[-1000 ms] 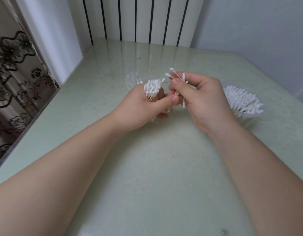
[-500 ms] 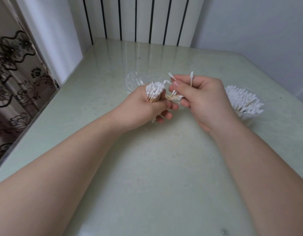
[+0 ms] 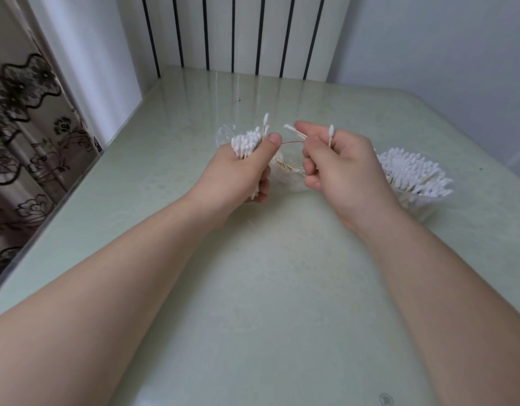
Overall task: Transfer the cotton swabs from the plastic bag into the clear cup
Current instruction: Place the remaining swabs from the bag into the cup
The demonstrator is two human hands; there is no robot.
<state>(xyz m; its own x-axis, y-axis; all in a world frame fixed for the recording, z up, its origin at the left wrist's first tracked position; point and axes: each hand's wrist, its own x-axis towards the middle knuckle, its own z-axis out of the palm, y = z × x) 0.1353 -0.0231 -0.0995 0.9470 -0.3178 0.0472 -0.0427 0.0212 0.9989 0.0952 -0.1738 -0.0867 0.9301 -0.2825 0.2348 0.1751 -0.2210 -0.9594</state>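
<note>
Above table, both hands [image 3: 238,168] gripping swabs [image 3: 247,142].

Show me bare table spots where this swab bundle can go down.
Bare table between left forearm and right forearm; another bare stretch farther back, before the striped panel. Crowded: the middle, where left hand, plastic bag, right hand and swab-filled cup sit close.

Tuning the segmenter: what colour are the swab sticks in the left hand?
Swab sticks: pale tan, under white tips. Head view shows it.
</note>
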